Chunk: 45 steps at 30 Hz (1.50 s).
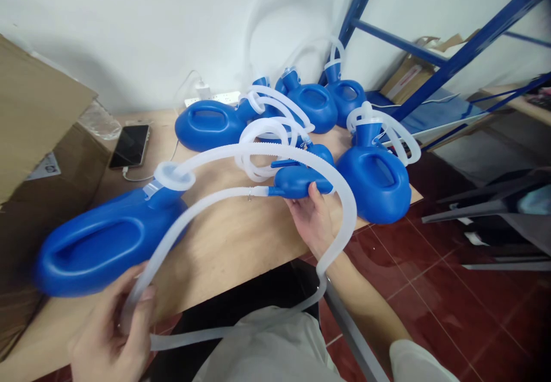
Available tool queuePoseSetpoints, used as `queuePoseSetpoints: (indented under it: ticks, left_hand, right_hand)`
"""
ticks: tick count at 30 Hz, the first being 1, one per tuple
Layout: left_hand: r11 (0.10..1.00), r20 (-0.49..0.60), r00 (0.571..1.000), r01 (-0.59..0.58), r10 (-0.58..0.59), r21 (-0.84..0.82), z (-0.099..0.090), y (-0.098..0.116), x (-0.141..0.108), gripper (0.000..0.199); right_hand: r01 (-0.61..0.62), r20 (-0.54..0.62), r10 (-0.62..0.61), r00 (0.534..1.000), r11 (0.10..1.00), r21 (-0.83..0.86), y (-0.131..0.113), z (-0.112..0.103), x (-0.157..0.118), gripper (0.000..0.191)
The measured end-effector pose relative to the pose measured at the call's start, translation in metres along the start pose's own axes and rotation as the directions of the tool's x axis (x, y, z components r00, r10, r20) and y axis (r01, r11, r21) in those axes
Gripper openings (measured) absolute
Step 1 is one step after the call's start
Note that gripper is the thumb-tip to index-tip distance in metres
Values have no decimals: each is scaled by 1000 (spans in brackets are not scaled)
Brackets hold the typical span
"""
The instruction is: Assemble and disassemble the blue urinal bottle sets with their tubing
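My left hand [114, 330], at the lower left, has its fingers closed around a translucent corrugated hose [160, 256]. My right hand [313, 213] holds a small blue funnel-shaped piece [297, 181] from below, near the middle of the view. One end of the hose meets the narrow left tip of that piece. The hose loops down past my right wrist and up over the table to the white cap [174, 176] of a blue bottle [99, 244] lying on its side at the left.
Several blue bottles [374, 181] with coiled hoses [262, 147] stand or lie on the wooden table [232, 244]. At the left are a phone [130, 145] and a cardboard box [38, 124]. Behind are a power strip [224, 98] and blue shelf frame [400, 43].
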<state>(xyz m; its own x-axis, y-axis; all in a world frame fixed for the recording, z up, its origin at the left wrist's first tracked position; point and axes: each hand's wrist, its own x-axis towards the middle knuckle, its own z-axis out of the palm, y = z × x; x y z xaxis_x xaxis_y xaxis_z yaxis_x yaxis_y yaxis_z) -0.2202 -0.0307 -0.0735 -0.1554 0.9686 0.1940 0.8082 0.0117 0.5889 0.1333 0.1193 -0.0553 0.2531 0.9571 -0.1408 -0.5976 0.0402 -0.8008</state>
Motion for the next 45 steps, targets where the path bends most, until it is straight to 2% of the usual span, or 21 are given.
queuePoseSetpoints:
  ticks: [2, 4, 7, 10, 13, 17, 22, 28, 31, 35, 40, 42, 45]
  left_hand:
    - [995, -5, 1000, 8, -8, -103, -4, 12, 11, 32]
    - [989, 55, 998, -26, 34, -143, -10, 25, 23, 29]
    - [998, 123, 991, -61, 58, 16, -20, 41, 42, 31]
    - [960, 167, 970, -206, 175, 189, -24, 50, 60, 43]
    - [907, 178, 950, -299, 254, 297, -19, 54, 75, 54]
    - [818, 148, 894, -448, 423, 361, -7, 60, 91, 55]
    - [741, 254, 802, -597, 540, 309, 0, 82, 103, 49]
    - [773, 359, 804, -576, 475, 265, 7, 113, 112, 61]
    - [749, 372, 780, -609, 503, 263, 12, 121, 115, 62]
    - [684, 299, 724, -688, 621, 243, 14, 125, 116, 56]
    - [652, 268, 683, -730, 680, 204, 13, 126, 117, 51]
    - [657, 266, 680, -732, 684, 180, 12, 124, 118, 50]
    - [702, 273, 706, -700, 654, 131, 12, 121, 118, 45]
  right_hand:
    - [-19, -18, 19, 1000, 1000, 6, -1, -2, 0, 53]
    - [-33, -35, 33, 999, 999, -5, -3, -3, 0, 49]
    - [-35, -45, 34, 998, 999, -25, -6, -3, 0, 51]
    - [-30, -32, 29, 999, 998, -57, -9, -5, 0, 51]
    - [-14, -15, 12, 1000, 996, -83, -13, -10, 2, 53]
    - [-4, -15, 2, 1000, 995, -97, -20, -18, 5, 56]
    - [5, 48, 1, 999, 991, -135, -26, -18, 0, 64]
    - [1, 39, 4, 999, 993, -122, -23, -12, -4, 69]
    - [-5, 28, 8, 1000, 992, -128, -23, -14, -3, 65]
    - [10, 39, -4, 999, 989, -149, -25, -14, -3, 60]
    - [22, 24, -19, 1000, 989, -149, -27, -11, -6, 62]
    - [38, 32, -33, 999, 987, -157, -28, -9, -8, 65]
    - [67, 53, -59, 997, 984, -164, -30, -7, -10, 71]
